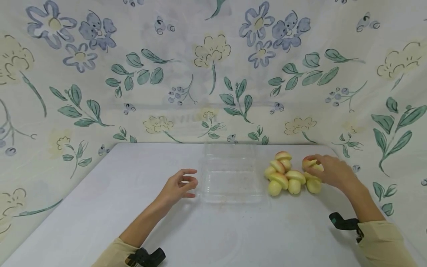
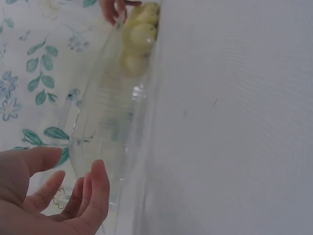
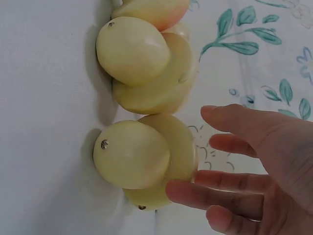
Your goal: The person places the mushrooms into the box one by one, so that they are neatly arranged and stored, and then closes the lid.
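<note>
A clear plastic box [image 1: 230, 181] lies open at the middle of the table. My left hand [image 1: 180, 185] is at its left side, fingers loosely bent and apart with nothing between them; the left wrist view shows its fingertips close by the clear wall [image 2: 98, 112]. To the right of the box sit several yellow fruits [image 1: 295, 181] with a red blush, heaped so that flatter ones overlap rounder ones. My right hand [image 1: 333, 170] reaches over the rightmost fruits. Up close, its thumb and fingers are spread, with fingertips right at a fruit [image 3: 132, 154] with a dark blossom end.
The white table [image 1: 100, 193] ends at the back against a floral cloth [image 1: 186, 74]. A black wrist camera [image 1: 148, 257] sits on the left cuff, another camera [image 1: 345, 222] on the right. The fruit heap stands close to the box's right side.
</note>
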Available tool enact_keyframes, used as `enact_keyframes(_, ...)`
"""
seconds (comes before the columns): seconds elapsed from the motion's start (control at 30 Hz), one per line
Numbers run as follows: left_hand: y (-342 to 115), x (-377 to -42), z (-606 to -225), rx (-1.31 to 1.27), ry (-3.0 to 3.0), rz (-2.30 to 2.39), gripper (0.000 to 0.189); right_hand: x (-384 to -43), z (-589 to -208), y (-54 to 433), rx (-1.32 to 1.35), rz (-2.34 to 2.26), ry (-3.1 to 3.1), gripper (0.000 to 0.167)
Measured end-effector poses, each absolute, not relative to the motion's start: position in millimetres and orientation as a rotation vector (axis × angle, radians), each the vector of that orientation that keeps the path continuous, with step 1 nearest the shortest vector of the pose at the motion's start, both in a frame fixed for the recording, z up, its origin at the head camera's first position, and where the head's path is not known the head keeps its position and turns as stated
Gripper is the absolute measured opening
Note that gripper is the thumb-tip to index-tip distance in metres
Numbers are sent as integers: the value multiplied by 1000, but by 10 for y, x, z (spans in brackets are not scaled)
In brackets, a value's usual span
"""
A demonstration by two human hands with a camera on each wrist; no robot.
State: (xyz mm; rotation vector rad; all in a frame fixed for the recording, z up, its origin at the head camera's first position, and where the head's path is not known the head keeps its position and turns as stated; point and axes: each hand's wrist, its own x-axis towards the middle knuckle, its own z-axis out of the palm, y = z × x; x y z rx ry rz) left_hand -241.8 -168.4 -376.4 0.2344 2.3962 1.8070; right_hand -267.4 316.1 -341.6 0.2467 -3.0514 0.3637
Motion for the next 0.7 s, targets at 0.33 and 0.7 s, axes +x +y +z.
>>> enact_keyframes(0.33,-1568,-2413,-3848,167,2293,1941,38,-2683,-3472,3164,330,386,-3037,55)
enact_keyframes(0.7,-1507,-2449,-3841,69,2208,2043,42,-2712,-3552,3171,423,389,-3006,57)
